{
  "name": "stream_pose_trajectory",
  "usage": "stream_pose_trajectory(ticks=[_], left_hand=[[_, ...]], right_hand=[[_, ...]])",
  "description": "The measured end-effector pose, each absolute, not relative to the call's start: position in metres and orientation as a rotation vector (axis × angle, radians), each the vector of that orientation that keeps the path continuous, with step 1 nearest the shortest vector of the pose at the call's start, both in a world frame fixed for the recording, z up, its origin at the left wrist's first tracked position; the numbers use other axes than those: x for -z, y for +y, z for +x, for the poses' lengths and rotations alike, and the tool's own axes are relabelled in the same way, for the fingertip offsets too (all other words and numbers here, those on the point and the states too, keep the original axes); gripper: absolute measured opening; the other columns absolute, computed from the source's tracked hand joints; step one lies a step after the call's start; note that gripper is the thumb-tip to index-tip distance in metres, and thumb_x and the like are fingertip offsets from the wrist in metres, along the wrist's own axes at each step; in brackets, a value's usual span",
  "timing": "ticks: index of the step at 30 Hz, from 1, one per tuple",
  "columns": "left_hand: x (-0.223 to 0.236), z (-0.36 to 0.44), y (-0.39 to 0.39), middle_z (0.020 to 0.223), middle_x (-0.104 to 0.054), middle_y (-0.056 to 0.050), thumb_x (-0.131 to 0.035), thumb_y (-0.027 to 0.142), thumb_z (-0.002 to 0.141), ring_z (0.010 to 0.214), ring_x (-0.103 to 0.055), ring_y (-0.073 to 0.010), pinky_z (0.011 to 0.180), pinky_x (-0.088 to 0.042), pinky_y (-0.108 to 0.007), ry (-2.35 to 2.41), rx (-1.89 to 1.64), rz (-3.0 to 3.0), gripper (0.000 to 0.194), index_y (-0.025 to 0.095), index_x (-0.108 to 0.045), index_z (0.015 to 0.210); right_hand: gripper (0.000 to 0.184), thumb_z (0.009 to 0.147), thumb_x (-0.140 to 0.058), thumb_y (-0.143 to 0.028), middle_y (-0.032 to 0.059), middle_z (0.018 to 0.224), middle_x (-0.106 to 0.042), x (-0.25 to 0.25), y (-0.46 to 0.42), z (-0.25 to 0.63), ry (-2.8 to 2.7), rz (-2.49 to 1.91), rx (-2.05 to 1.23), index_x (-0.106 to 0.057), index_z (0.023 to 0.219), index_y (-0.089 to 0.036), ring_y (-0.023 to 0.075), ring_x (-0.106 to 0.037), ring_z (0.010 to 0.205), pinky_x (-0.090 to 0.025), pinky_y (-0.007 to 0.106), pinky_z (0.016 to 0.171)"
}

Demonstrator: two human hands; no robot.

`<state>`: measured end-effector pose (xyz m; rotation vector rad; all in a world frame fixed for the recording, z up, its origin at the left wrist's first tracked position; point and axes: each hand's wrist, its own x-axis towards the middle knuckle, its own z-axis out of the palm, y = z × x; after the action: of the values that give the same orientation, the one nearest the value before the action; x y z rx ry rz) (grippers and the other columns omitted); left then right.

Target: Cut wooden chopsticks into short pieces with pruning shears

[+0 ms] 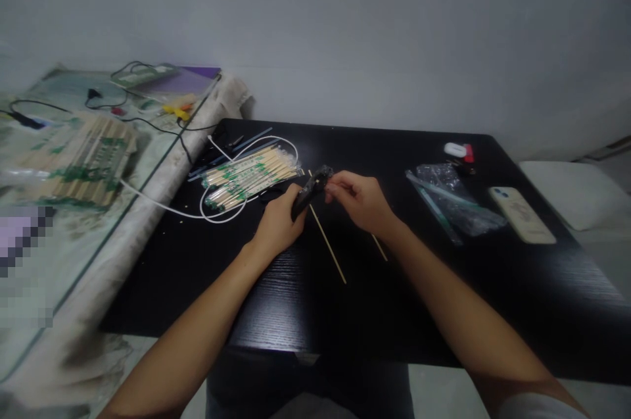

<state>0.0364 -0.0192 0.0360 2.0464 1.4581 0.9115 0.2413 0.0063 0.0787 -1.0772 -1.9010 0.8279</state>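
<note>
My left hand (280,218) is wrapped around a black hand-held tool (308,194), whose exact kind is too dark to tell. The tool's upper end tilts up and to the right. Close against that end, my right hand (357,198) has its thumb and fingers pinched together; what they hold, if anything, is hidden. Below the hands a thin wooden stick (328,245) lies on the black table (276,300). A second stick (379,248) shows partly from under my right forearm.
Packed wrapped chopsticks (251,175) lie to the left, with a white cable (182,214) around them. Plastic wrappers (448,198), a phone (522,215) and a white case (454,150) are on the right. A glass-topped table (73,261) at left bears more chopstick packs (83,162).
</note>
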Motion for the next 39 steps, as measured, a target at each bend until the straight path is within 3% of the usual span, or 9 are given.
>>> stream_pose_trajectory(ticks=[9,15,24,27,29,33,35,39], left_hand=[[-0.036,0.039,-0.019,0.065,-0.06,0.0,-0.053,0.026,0.095,0.057,-0.063,-0.0207,0.058,-0.038,-0.027,1.579,-0.786,2.025,0.003,0.024,-0.055,0.096],[-0.034,0.038,-0.016,0.067,-0.064,-0.001,-0.054,0.026,0.095,0.059,-0.064,-0.0216,0.059,-0.039,-0.028,1.599,-0.74,2.015,0.004,0.023,-0.057,0.097],[-0.032,0.038,-0.015,0.075,-0.069,-0.005,-0.055,0.025,0.095,0.065,-0.068,-0.0246,0.062,-0.041,-0.029,1.613,-0.733,2.062,0.005,0.023,-0.058,0.099],[-0.032,0.042,-0.018,0.079,-0.071,-0.006,-0.057,0.024,0.094,0.069,-0.069,-0.0259,0.064,-0.044,-0.03,1.62,-0.648,2.113,0.008,0.023,-0.059,0.102],[-0.031,0.044,-0.02,0.082,-0.073,-0.007,-0.059,0.024,0.093,0.072,-0.071,-0.0276,0.066,-0.046,-0.031,1.654,-0.561,2.155,0.016,0.023,-0.059,0.109],[-0.028,0.047,-0.021,0.091,-0.075,-0.012,-0.058,0.025,0.093,0.079,-0.073,-0.0313,0.07,-0.048,-0.034,1.706,-0.44,2.189,0.029,0.02,-0.057,0.121],[-0.028,0.048,-0.021,0.09,-0.075,-0.012,-0.058,0.026,0.093,0.078,-0.073,-0.0305,0.069,-0.048,-0.034,1.725,-0.432,2.156,0.027,0.019,-0.058,0.12],[-0.032,0.047,-0.02,0.081,-0.071,-0.006,-0.056,0.033,0.096,0.071,-0.067,-0.0232,0.067,-0.044,-0.03,1.654,-0.592,1.998,0.013,0.021,-0.06,0.101]], right_hand=[[0.02,0.097,-0.06,-0.032,-0.0006,0.073,-0.073,-0.072,0.009,0.24,-1.881,-1.135,-0.809,-0.071,0.085,-0.019,0.0106,-0.051,0.053,-0.038,0.024,0.055],[0.018,0.095,-0.06,-0.031,0.002,0.081,-0.077,-0.076,0.013,0.245,-1.933,-1.161,-0.901,-0.071,0.089,-0.018,0.0126,-0.059,0.061,-0.043,0.025,0.061],[0.002,0.08,-0.068,-0.019,-0.0011,0.066,-0.067,-0.079,0.024,0.262,-1.855,-1.465,-0.673,-0.07,0.081,-0.02,0.0133,-0.054,0.055,-0.04,0.027,0.056],[0.006,0.087,-0.065,-0.024,-0.001,0.064,-0.062,-0.09,0.011,0.254,-1.688,-1.404,-0.383,-0.071,0.086,-0.021,0.0144,-0.052,0.055,-0.041,0.029,0.059],[0.011,0.091,-0.063,-0.026,0.0031,0.076,-0.067,-0.095,-0.004,0.243,-1.788,-1.262,-0.246,-0.074,0.093,-0.022,0.0173,-0.059,0.066,-0.044,0.031,0.066],[0.012,0.093,-0.062,-0.022,0.0051,0.085,-0.074,-0.093,-0.03,0.222,-2.159,-1.16,-0.345,-0.073,0.092,-0.022,0.0184,-0.065,0.073,-0.043,0.031,0.067],[0.012,0.096,-0.06,-0.024,0.0032,0.08,-0.073,-0.092,-0.034,0.219,-2.103,-1.196,-0.373,-0.07,0.092,-0.021,0.0163,-0.064,0.068,-0.042,0.029,0.066],[0.02,0.102,-0.049,-0.032,-0.0044,0.06,-0.057,-0.099,-0.025,0.23,-1.743,-1.327,-0.446,-0.064,0.095,-0.02,0.0113,-0.051,0.052,-0.038,0.025,0.058]])
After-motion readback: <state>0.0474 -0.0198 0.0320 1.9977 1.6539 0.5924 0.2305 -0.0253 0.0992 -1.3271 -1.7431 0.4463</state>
